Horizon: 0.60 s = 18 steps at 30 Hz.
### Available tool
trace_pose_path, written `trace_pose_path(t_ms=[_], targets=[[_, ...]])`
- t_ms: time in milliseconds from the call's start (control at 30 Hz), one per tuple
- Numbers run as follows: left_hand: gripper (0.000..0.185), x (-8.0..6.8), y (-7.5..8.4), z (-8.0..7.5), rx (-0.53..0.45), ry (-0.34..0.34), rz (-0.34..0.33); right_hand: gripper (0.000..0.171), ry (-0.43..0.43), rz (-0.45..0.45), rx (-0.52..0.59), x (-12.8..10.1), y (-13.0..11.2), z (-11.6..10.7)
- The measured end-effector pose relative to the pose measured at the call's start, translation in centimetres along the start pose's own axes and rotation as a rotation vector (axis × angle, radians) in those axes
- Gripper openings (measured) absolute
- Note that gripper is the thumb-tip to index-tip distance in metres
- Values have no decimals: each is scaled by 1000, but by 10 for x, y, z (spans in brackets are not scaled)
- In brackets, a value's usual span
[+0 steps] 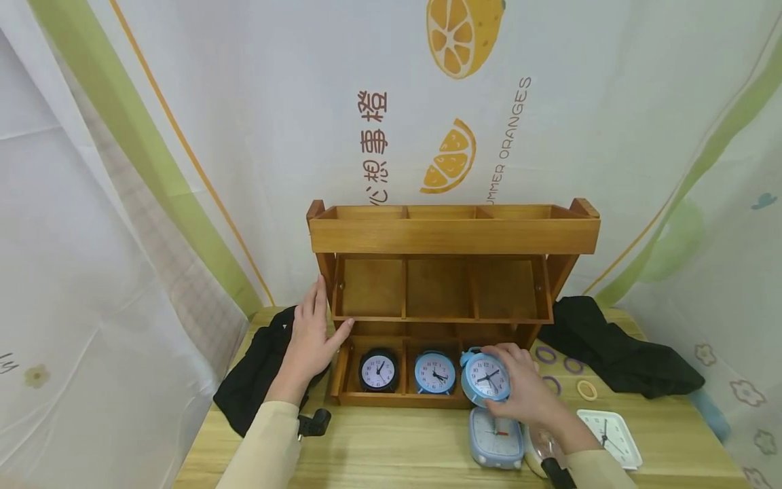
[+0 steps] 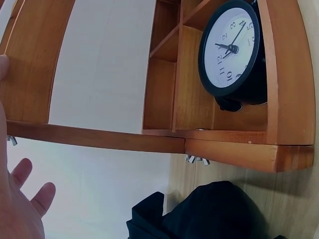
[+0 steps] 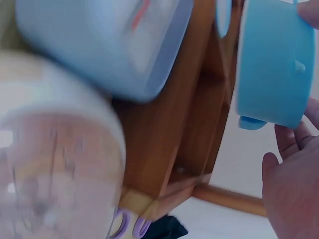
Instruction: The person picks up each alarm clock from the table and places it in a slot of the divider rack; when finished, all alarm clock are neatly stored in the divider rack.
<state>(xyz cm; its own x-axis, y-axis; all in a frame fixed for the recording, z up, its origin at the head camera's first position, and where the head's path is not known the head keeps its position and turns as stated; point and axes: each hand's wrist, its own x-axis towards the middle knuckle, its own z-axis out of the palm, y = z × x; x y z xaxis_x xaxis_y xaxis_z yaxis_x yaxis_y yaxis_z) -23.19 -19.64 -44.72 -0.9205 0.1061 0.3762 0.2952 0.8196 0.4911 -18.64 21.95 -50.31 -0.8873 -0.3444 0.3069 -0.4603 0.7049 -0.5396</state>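
Right hand (image 1: 528, 394) grips blue alarm clock (image 1: 485, 377) | left hand (image 1: 308, 336) flat, fingers straight, on wooden rack (image 1: 455, 238) | table (image 1: 391, 448) wood-grain; black cloths at 9 and 3 o'clock | printed curtain backdrop

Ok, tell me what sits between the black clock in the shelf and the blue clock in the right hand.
In the head view, one small blue clock stands in the middle bottom compartment, between the black clock and the blue clock held by the right hand.

A staged tabletop set, not a lived-in room.
Printed orange-slice fabric backdrop (image 1: 452, 102) curtains three sides of a small wooden table (image 1: 397, 448), which bears a wooden shelf organiser (image 1: 452, 234) and several alarm clocks (image 1: 435, 372).
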Motion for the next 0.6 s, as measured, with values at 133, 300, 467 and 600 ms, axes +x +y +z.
trace_pose_path(t_ms=[133, 300, 467, 600], targets=[[103, 0, 0, -1, -1, -8, 4, 85, 12, -28, -50, 6, 17, -1], [103, 0, 0, -1, -1, -12, 2, 83, 0, -39, -62, 12, 30, -2], [103, 0, -1, 0, -6, -18, -1, 83, -21, -22, -44, 16, 36, -2], [103, 1, -1, 1, 5, -17, -2, 85, -35, -22, -56, 17, 41, 1]])
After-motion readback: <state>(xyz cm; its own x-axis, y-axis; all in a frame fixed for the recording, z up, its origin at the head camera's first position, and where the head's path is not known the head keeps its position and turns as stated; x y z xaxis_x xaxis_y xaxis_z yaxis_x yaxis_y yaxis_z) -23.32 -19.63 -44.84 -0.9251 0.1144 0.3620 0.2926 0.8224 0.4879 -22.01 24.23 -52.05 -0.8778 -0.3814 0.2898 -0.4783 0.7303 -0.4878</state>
